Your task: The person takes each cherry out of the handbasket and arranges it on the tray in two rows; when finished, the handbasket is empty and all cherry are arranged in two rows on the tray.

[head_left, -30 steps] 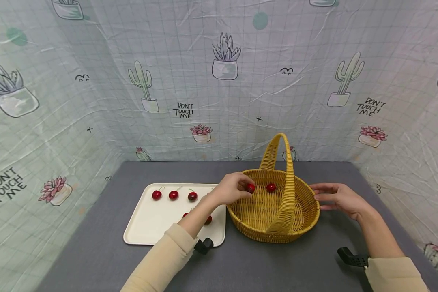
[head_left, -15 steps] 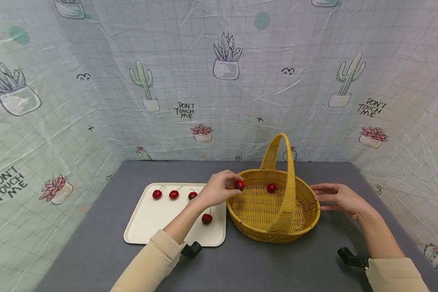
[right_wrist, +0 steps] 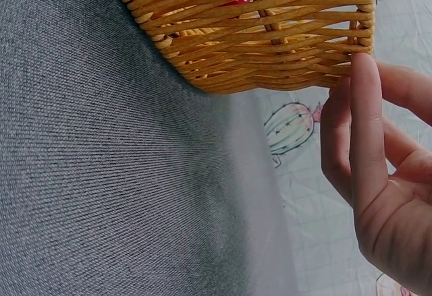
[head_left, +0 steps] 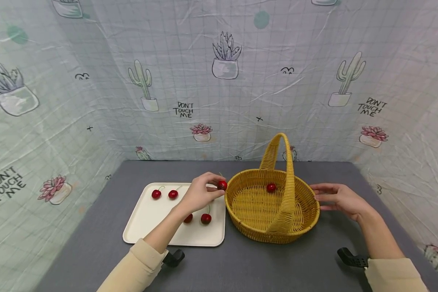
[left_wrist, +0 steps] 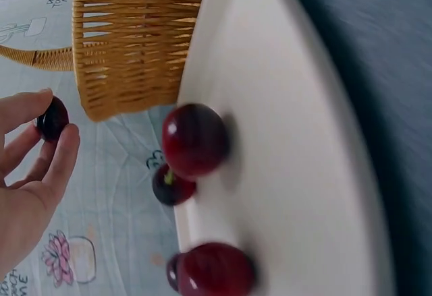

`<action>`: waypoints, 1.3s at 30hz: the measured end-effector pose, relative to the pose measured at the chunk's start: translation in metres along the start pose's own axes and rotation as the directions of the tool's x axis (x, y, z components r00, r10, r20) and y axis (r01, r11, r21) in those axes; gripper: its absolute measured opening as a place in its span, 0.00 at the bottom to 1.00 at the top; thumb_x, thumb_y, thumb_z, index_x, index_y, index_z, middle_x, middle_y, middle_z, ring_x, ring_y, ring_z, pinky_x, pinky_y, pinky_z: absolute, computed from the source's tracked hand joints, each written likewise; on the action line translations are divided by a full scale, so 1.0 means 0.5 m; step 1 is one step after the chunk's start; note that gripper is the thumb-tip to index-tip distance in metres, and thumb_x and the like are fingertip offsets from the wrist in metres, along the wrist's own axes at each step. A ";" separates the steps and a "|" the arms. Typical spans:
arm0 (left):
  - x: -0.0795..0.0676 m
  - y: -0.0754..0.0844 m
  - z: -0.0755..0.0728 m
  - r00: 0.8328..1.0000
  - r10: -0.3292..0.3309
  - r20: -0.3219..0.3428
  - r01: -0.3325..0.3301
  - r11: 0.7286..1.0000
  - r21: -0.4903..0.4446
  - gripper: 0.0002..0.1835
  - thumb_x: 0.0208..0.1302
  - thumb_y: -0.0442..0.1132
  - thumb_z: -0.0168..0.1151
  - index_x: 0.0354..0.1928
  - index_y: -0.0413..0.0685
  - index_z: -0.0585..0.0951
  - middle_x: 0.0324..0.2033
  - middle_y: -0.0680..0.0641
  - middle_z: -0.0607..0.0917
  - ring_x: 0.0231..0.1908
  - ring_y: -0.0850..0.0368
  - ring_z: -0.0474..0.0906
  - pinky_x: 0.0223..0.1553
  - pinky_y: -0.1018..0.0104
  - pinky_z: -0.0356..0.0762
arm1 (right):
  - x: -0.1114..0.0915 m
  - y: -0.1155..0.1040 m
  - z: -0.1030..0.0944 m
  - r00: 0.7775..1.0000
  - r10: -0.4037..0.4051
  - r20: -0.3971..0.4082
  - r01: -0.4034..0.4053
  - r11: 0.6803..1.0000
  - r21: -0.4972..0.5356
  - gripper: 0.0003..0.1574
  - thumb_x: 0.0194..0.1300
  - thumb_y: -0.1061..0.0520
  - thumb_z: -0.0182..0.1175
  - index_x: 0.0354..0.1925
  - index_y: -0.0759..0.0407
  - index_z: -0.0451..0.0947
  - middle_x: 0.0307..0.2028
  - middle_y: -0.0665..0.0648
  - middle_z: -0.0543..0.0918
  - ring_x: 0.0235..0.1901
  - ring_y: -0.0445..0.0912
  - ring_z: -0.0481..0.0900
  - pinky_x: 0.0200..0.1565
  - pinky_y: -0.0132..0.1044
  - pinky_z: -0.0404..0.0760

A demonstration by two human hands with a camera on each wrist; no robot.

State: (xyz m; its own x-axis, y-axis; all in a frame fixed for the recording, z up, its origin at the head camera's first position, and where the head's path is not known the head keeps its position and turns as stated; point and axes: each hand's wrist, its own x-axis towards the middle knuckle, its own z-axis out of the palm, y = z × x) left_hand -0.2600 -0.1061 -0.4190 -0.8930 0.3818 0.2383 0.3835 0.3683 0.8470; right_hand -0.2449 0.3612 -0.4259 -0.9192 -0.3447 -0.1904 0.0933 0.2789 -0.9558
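Note:
Over the right edge of the cream tray [head_left: 149,227], my left hand [head_left: 200,192] pinches a dark red cherry [head_left: 222,185] between thumb and fingertips. The left wrist view shows this pinched cherry [left_wrist: 52,119] above the tray, apart from the basket wall. A yellow wicker basket [head_left: 264,236] with a tall handle stands right of the tray. One cherry [head_left: 271,187] lies inside it near the back. My right hand [head_left: 344,200] touches the basket's right rim with extended fingers; the right wrist view shows a fingertip [right_wrist: 365,70] against the rim.
Several stemmed cherries lie on the tray, among them a back-left cherry [head_left: 156,194] and a front-right cherry [head_left: 206,219]. My left hand hides part of the tray. A grey tabletop [head_left: 259,267] extends to the patterned cloth backdrop [head_left: 160,134].
My left hand has carried the pinched cherry leftward, from inside the basket out over its left rim to the tray's right edge. The right hand and basket have stayed put.

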 end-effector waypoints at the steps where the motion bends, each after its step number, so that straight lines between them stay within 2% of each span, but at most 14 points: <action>1: -0.006 -0.003 -0.005 1.000 -0.008 -0.003 0.008 1.000 -0.008 0.20 0.64 0.31 0.73 0.57 0.39 0.84 0.50 0.46 0.82 0.51 0.51 0.83 0.48 0.67 0.82 | 0.000 0.000 0.000 1.000 0.001 -0.001 -0.001 1.000 0.000 0.39 0.76 0.57 0.61 0.74 0.76 0.59 0.61 0.64 0.78 0.51 0.43 0.84 0.50 0.47 0.84; 8: -0.045 -0.023 -0.035 0.997 -0.061 -0.043 0.060 0.998 -0.030 0.19 0.62 0.29 0.73 0.56 0.42 0.84 0.50 0.45 0.82 0.50 0.47 0.84 0.49 0.65 0.83 | 0.000 -0.001 0.001 1.000 -0.009 -0.001 0.009 1.000 0.001 0.39 0.76 0.57 0.61 0.74 0.76 0.59 0.61 0.63 0.78 0.51 0.42 0.84 0.50 0.47 0.85; 14: -0.075 -0.036 -0.061 0.994 -0.093 -0.054 0.094 0.995 0.028 0.20 0.62 0.31 0.74 0.57 0.42 0.84 0.51 0.48 0.82 0.51 0.46 0.84 0.51 0.64 0.82 | 0.002 0.001 0.001 1.000 -0.004 -0.002 0.004 1.000 0.007 0.39 0.76 0.57 0.61 0.74 0.76 0.59 0.60 0.62 0.79 0.51 0.43 0.84 0.50 0.47 0.84; 19: -0.091 -0.045 -0.088 0.995 -0.087 -0.047 0.089 0.996 0.025 0.21 0.62 0.30 0.73 0.57 0.40 0.84 0.52 0.46 0.83 0.52 0.47 0.82 0.52 0.61 0.81 | 0.003 0.002 0.000 1.000 0.004 -0.006 -0.004 1.000 0.012 0.40 0.76 0.57 0.61 0.74 0.76 0.58 0.59 0.61 0.80 0.51 0.43 0.84 0.50 0.47 0.84; 26: -0.112 -0.064 -0.126 0.996 -0.091 -0.003 0.091 0.996 -0.005 0.21 0.63 0.29 0.72 0.58 0.35 0.82 0.53 0.43 0.82 0.52 0.42 0.83 0.48 0.62 0.83 | 0.004 0.002 0.003 1.000 0.012 -0.016 -0.012 1.000 0.006 0.40 0.75 0.57 0.62 0.74 0.76 0.59 0.60 0.62 0.79 0.51 0.42 0.84 0.50 0.47 0.84; 33: -0.133 -0.074 -0.164 0.996 -0.083 0.014 0.082 0.995 0.047 0.19 0.62 0.30 0.73 0.56 0.39 0.84 0.53 0.45 0.84 0.51 0.48 0.81 0.55 0.54 0.80 | 0.004 0.002 0.003 1.000 0.008 -0.017 -0.008 1.000 0.001 0.41 0.75 0.57 0.62 0.74 0.76 0.58 0.61 0.63 0.79 0.51 0.42 0.84 0.50 0.47 0.84; 39: -0.149 -0.080 -0.195 0.996 -0.083 0.026 0.081 0.995 0.062 0.18 0.62 0.28 0.73 0.54 0.34 0.83 0.48 0.43 0.85 0.48 0.47 0.81 0.52 0.59 0.82 | 0.004 0.003 0.001 1.000 0.007 -0.012 -0.007 1.000 0.003 0.40 0.76 0.57 0.61 0.74 0.76 0.58 0.60 0.62 0.79 0.51 0.42 0.83 0.50 0.47 0.84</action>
State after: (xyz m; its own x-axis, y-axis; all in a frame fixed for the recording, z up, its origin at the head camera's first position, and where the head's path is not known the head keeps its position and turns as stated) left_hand -0.2318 -0.2318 -0.4244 -0.9152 0.3721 0.1545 0.3235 0.4500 0.8324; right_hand -0.2463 0.3604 -0.4276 -0.9229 -0.3322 -0.1949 0.1014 0.2786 -0.9550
